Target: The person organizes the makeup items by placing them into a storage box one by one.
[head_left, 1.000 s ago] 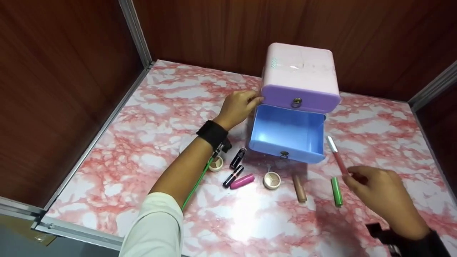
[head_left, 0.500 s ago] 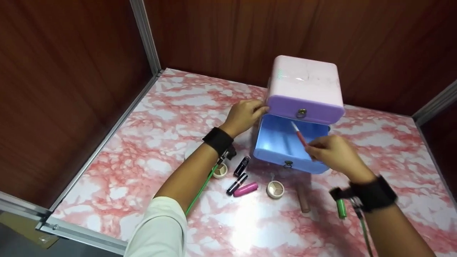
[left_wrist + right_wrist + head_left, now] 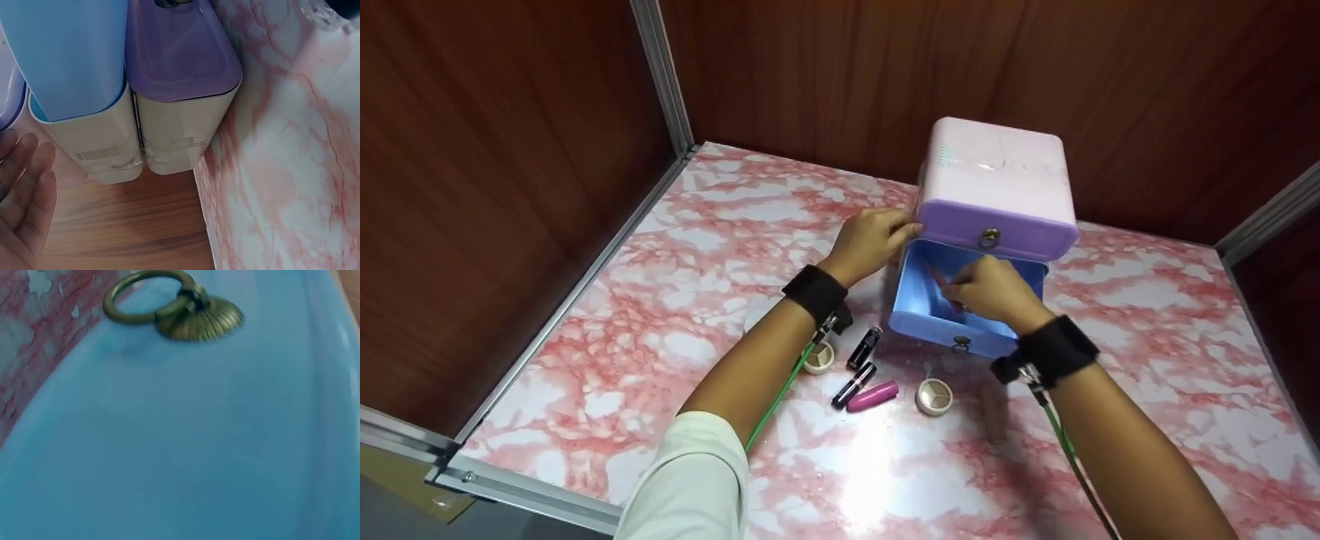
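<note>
A small drawer cabinet [image 3: 997, 165] has a pale pink top and a purple upper drawer [image 3: 952, 223] with a ring pull. Below it, a blue drawer [image 3: 926, 330] is pulled out. My left hand [image 3: 870, 240] rests against the cabinet's left side, by the purple front; in the left wrist view its fingers [image 3: 42, 163] look relaxed. My right hand [image 3: 994, 289] is inside the blue drawer, pinching a slim red stick [image 3: 936, 276], partly hidden by the fingers. The right wrist view shows only the blue drawer front [image 3: 185, 427] and its brass ring pull [image 3: 132, 318].
Before the cabinet lie two black tubes [image 3: 864, 349], a pink tube [image 3: 873, 396], two round three-colour compacts [image 3: 934, 396] and a brown tube [image 3: 994, 416] in shadow. Wood-look panels [image 3: 825, 82] enclose the marbled table [image 3: 615, 337]. A lower purple drawer [image 3: 185, 62] shows in the left wrist view.
My right hand has moved left from beside the cabinet, over the blue drawer and down into it, carrying the red stick. The left hand stays at the cabinet's side.
</note>
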### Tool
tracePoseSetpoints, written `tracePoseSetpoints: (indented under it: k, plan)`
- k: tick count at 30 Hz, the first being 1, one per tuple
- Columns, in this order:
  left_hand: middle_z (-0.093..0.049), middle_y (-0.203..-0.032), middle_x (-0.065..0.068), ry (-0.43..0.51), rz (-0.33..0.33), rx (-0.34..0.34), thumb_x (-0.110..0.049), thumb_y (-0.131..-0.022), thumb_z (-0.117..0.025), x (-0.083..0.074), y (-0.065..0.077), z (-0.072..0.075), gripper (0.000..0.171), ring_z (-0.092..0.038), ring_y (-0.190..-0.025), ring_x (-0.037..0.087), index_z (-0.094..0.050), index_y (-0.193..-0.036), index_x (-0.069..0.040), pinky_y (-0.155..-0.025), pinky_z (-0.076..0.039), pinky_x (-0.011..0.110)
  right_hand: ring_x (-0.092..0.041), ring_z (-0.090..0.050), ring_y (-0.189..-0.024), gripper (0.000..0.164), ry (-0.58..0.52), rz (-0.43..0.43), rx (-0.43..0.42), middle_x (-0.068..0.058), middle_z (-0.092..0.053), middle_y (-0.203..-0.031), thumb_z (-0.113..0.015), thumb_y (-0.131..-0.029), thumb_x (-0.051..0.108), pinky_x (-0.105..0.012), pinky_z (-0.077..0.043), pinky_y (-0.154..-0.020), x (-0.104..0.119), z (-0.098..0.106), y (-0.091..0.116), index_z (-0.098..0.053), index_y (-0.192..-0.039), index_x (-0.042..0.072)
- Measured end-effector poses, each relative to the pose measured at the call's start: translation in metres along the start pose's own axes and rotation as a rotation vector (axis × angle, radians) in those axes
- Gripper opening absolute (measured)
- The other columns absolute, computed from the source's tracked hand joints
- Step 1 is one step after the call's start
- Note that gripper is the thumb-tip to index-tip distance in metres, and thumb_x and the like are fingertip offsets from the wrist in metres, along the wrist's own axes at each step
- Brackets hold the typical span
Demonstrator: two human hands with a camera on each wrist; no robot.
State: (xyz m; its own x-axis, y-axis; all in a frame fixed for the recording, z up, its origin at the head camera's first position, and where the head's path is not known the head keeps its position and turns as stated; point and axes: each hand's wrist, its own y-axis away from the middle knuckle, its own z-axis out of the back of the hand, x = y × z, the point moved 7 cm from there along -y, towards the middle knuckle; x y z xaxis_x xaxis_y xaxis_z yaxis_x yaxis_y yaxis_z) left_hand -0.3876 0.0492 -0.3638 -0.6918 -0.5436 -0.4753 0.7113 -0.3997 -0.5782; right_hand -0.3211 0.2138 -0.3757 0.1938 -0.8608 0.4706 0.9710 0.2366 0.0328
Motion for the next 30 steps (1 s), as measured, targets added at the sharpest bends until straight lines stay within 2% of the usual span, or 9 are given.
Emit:
tracePoseSetpoints:
  k: [5,8,13,18,20,26,28,30]
  plan:
    - [-0.055,-0.069,-0.004,-0.029,-0.008,-0.016,-0.039,-0.097,-0.059,0.0,0.001,0.003,0.033,-0.05,-0.065,0.014,-0.063,-0.077,-0.013,-0.059,-0.039,0.03,-0.016,-0.06,-0.058,0.02,0.016,-0.037,0.002,0.0,-0.066,-0.062,-0.07,-0.085,0.024,-0.034,-0.046,-0.059,0.009,-0.014,-0.012,-0.077,-0.072,0.011]
    - [-0.054,-0.068,-0.004,-0.033,-0.016,-0.018,-0.039,-0.097,-0.059,0.0,0.001,0.003,0.034,-0.049,-0.064,0.014,-0.062,-0.076,-0.013,-0.059,-0.039,0.029,-0.015,-0.058,-0.054,0.02,0.023,-0.049,0.022,0.002,-0.063,-0.058,-0.072,-0.081,0.023,-0.033,-0.045,-0.055,0.014,-0.023,-0.017,-0.073,-0.065,0.011]
    - [-0.055,-0.069,-0.004,-0.015,-0.026,-0.008,-0.039,-0.098,-0.058,-0.001,0.001,0.0,0.034,-0.049,-0.065,0.013,-0.063,-0.077,-0.014,-0.06,-0.039,0.03,-0.015,-0.044,-0.046,0.034,0.073,-0.061,0.078,0.005,-0.046,-0.047,-0.073,-0.075,0.022,-0.032,-0.038,-0.048,0.019,-0.034,-0.022,-0.053,-0.048,0.016]
    - [-0.058,-0.071,-0.005,-0.018,-0.03,-0.011,-0.038,-0.097,-0.059,0.0,0.001,0.0,0.031,-0.052,-0.066,0.014,-0.065,-0.079,-0.014,-0.062,-0.041,0.03,-0.017,-0.038,-0.047,0.039,0.126,-0.059,0.14,0.006,-0.033,-0.047,-0.07,-0.073,0.022,-0.034,-0.035,-0.049,0.023,-0.042,-0.024,-0.04,-0.048,0.019]
    - [-0.06,-0.073,-0.005,-0.018,-0.032,-0.011,-0.038,-0.097,-0.059,-0.001,0.001,0.0,0.03,-0.054,-0.068,0.013,-0.067,-0.081,-0.014,-0.063,-0.042,0.03,-0.018,-0.04,-0.05,0.038,0.124,-0.054,0.159,0.006,-0.034,-0.049,-0.069,-0.074,0.022,-0.035,-0.036,-0.051,0.023,-0.044,-0.025,-0.04,-0.05,0.018]
    - [-0.065,-0.079,-0.005,-0.023,-0.033,0.001,-0.038,-0.098,-0.058,0.0,0.0,-0.001,0.029,-0.059,-0.074,0.014,-0.071,-0.087,-0.014,-0.067,-0.044,0.031,-0.025,-0.053,-0.065,0.026,0.079,0.05,0.204,-0.001,-0.054,-0.062,-0.066,-0.085,0.021,-0.042,-0.046,-0.063,0.026,-0.05,-0.024,-0.057,-0.063,0.011]
    - [-0.066,-0.08,-0.005,-0.03,-0.031,0.01,-0.039,-0.098,-0.057,0.0,0.0,-0.001,0.03,-0.06,-0.075,0.015,-0.07,-0.087,-0.015,-0.068,-0.045,0.032,-0.025,-0.054,-0.065,0.026,0.086,0.068,0.205,-0.001,-0.055,-0.062,-0.067,-0.085,0.022,-0.042,-0.046,-0.065,0.026,-0.049,-0.023,-0.059,-0.063,0.011]
    - [-0.064,-0.078,-0.005,-0.032,-0.029,0.01,-0.039,-0.098,-0.057,0.0,0.001,-0.001,0.03,-0.059,-0.074,0.015,-0.069,-0.085,-0.015,-0.067,-0.044,0.032,-0.021,-0.05,-0.058,0.031,0.092,0.05,0.207,0.002,-0.051,-0.057,-0.069,-0.083,0.025,-0.04,-0.045,-0.059,0.024,-0.048,-0.022,-0.056,-0.057,0.014]
